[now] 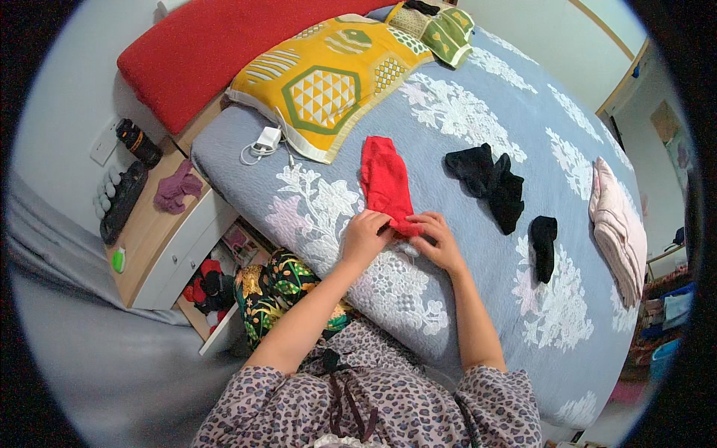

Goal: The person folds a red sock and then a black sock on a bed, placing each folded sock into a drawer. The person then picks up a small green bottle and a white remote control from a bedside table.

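A bright red, long fabric sock point(387, 179) lies flat on a blue-grey quilted bedspread point(504, 287) with white floral patches, its near end between a person's bare hands. The left hand point(366, 237) and the right hand point(439, 240) pinch that end with bent fingers, seemingly because laying it lengthwise puts the end within easy reach of both. A bunched black fabric bundle point(489, 183) and a single narrow black sock point(544, 250) rest to the right, apparently set apart to leave working room. At lower left, an open white-fronted drawer point(222, 340) of a wood-topped nightstand point(153, 233) holds jumbled red and black cloth items point(215, 290), too tangled to count.
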A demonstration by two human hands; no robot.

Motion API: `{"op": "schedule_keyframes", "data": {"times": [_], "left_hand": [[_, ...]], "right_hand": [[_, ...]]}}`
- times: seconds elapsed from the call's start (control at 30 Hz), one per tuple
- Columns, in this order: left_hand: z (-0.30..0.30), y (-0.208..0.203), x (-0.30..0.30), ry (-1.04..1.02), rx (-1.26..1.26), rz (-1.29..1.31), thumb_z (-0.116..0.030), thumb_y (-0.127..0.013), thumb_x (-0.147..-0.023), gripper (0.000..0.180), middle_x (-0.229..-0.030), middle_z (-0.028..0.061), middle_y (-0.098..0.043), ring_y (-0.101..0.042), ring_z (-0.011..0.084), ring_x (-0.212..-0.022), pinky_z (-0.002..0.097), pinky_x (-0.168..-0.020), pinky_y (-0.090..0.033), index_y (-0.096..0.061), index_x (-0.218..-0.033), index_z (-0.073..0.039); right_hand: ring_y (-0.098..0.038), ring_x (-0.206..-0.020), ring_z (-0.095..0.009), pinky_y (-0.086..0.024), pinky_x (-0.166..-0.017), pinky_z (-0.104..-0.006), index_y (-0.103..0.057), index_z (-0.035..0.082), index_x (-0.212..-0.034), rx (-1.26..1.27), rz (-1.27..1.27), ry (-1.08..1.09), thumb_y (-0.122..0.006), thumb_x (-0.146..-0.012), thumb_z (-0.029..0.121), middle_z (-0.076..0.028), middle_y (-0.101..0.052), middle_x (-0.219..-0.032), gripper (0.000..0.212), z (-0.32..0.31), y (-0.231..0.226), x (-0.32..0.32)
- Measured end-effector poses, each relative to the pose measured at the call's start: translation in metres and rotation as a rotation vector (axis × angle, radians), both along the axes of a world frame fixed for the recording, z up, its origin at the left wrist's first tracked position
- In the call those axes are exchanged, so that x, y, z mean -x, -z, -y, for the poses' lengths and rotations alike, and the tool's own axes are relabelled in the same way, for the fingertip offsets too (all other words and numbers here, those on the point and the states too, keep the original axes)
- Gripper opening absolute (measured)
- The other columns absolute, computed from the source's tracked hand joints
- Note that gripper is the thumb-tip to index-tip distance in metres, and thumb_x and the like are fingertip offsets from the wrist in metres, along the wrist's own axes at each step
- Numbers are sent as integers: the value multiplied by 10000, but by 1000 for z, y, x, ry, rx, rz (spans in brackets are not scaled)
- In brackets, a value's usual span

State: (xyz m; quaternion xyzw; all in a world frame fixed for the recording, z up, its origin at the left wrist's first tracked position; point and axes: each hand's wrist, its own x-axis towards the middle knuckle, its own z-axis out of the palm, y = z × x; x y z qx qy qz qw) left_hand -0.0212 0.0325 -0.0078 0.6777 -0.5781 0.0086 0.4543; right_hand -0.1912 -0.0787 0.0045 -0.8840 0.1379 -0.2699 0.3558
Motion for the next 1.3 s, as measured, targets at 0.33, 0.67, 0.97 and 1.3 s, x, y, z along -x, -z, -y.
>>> {"op": "schedule_keyframes", "data": {"times": [0.33,0.67,0.97,1.3], "left_hand": [[-12,0,0,200,10,69,-336,-744,-676,337,-933,45,-602,-545,248,-932,401,-919,-390,-604,-771,-45],[-15,-10,16,73,18,-72,-206,-723,-706,229,-1014,62,-553,-534,257,-980,481,-992,-341,-568,-817,-78],[-27,-11,20,133,-82,177,-193,-685,-698,391,-1073,91,-534,-478,262,-1133,512,-1037,-284,-537,-1044,-88],[-12,2,15,42,-37,78,-225,-666,-772,227,-927,108,-586,-541,292,-952,435,-906,-391,-581,-870,-39]], "right_hand": [[-483,-1046,-257,-365,-931,-370,-629,1,-718,-123,10,79,-644,-791,173,-65,-616,-1035,188,9,10,-12],[-461,-1077,-283,-364,-942,-384,-623,56,-776,-173,-18,66,-604,-604,70,-111,-531,-1124,175,6,5,-7],[-434,-1146,-314,-351,-988,-404,-612,70,-929,72,-73,-93,-606,-567,64,-119,-500,-1211,363,1,-8,6],[-506,-1044,-299,-415,-899,-385,-585,23,-903,46,-55,56,-656,-746,160,-115,-568,-1102,220,3,6,-6]]}}
